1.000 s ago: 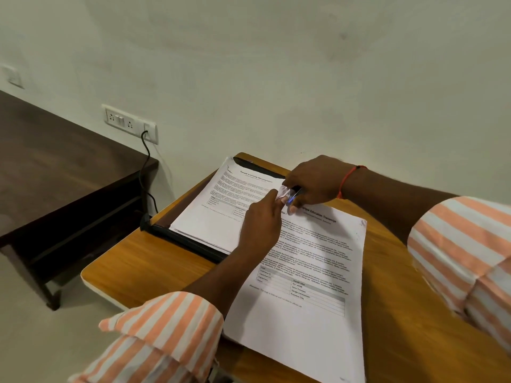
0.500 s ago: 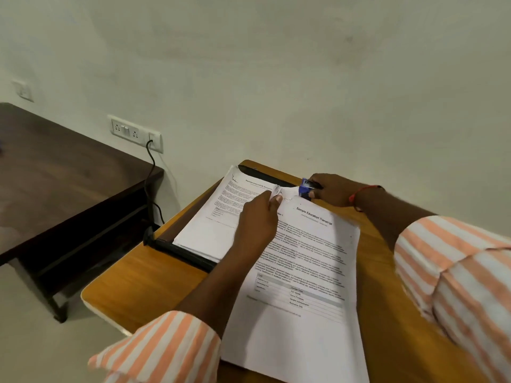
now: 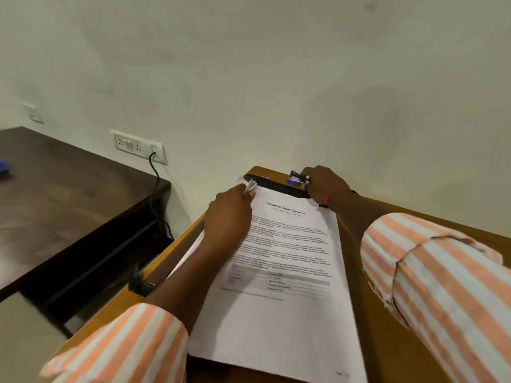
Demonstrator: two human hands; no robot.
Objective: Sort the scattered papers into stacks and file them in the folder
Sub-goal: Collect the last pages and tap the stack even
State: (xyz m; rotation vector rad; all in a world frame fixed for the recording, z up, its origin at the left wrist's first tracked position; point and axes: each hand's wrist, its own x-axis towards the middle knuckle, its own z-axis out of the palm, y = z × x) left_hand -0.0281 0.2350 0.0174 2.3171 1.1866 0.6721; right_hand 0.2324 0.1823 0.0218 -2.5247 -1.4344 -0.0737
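Note:
A white paper stack (image 3: 287, 286) headed "Sample Education Transcript" lies along the wooden desk (image 3: 414, 363). My left hand (image 3: 229, 217) pinches the stack's crumpled top-left corner. A black folder (image 3: 276, 185) lies under the stack, with its far edge showing beyond the papers. My right hand (image 3: 323, 185) holds a small blue stapler (image 3: 297, 178) at the folder's far edge, by the wall.
A dark wooden table (image 3: 69, 197) stands to the left, lower than the desk, with a blue object (image 3: 4, 168) at its far left. A black cable (image 3: 156, 194) hangs from the wall socket (image 3: 138, 146) into the gap between the two tables.
My right hand carried the stapler away from the paper corner to the folder's far edge. The transcript stack now covers the other sheets on the folder. My left hand kept the corner.

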